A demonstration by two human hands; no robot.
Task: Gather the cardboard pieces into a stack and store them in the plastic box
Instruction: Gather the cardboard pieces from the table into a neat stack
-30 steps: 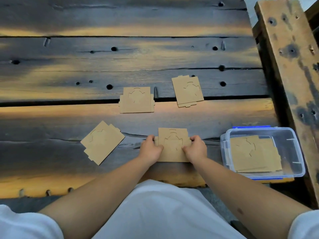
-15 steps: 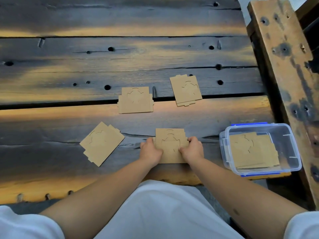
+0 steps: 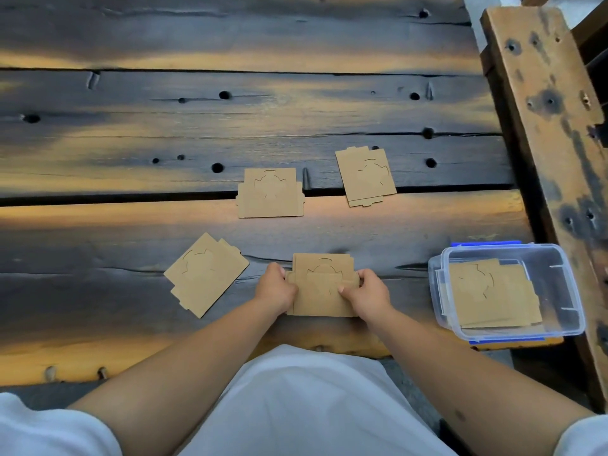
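A small stack of brown cardboard pieces point(image 3: 324, 281) lies near the table's front edge. My left hand point(image 3: 274, 287) grips its left side and my right hand point(image 3: 367, 292) grips its right side, thumb on top. Three loose cardboard pieces lie apart: one at the left point(image 3: 205, 274), one in the middle point(image 3: 270, 194), one further right point(image 3: 365, 176). The clear plastic box point(image 3: 559, 258) with blue clips stands at the right and holds several cardboard pieces point(image 3: 490, 294).
The dark plank table point(image 3: 230, 120) has gaps and holes. A weathered wooden beam point(image 3: 546, 110) runs along the right side, just beyond the box. The table's front edge lies close to my white-clothed lap.
Both hands stay on the stack and have squeezed slightly inward; the pieces in it look a little offset now. The view has shifted slightly.
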